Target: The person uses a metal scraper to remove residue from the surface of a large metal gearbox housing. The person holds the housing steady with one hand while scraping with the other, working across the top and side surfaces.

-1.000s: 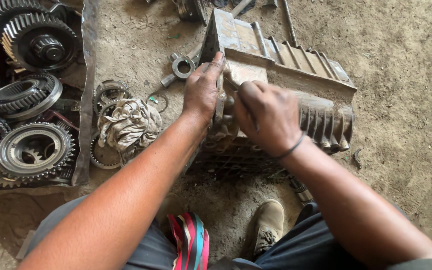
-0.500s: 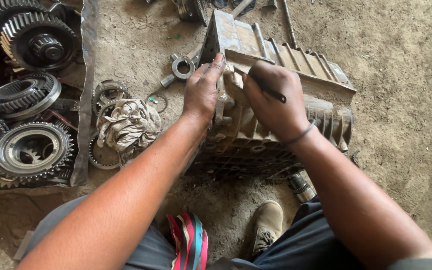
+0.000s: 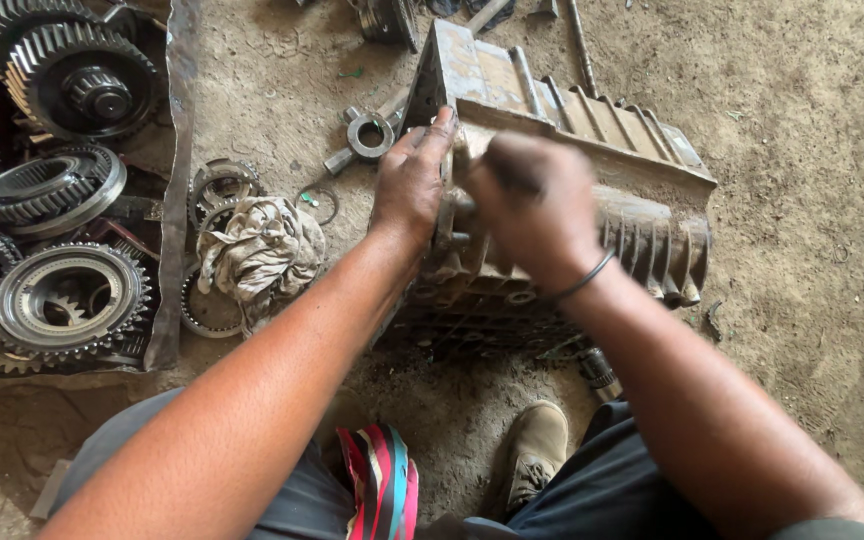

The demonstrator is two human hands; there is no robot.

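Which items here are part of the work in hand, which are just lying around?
In hand: ribbed metal housing, steadied by left hand; right hand on it, blurred.

Lying about: gears on a sheet, rag, bearing ring, small ring fitting.

Gears point(image 3: 62, 300) left; bare ground point(image 3: 802, 130) right

Gears point(image 3: 67, 295), rag point(image 3: 260, 252) (dirt floor point(image 3: 802, 200))

Gears point(image 3: 67, 300) left, rag point(image 3: 260, 252) mid, housing point(image 3: 592, 130) right.
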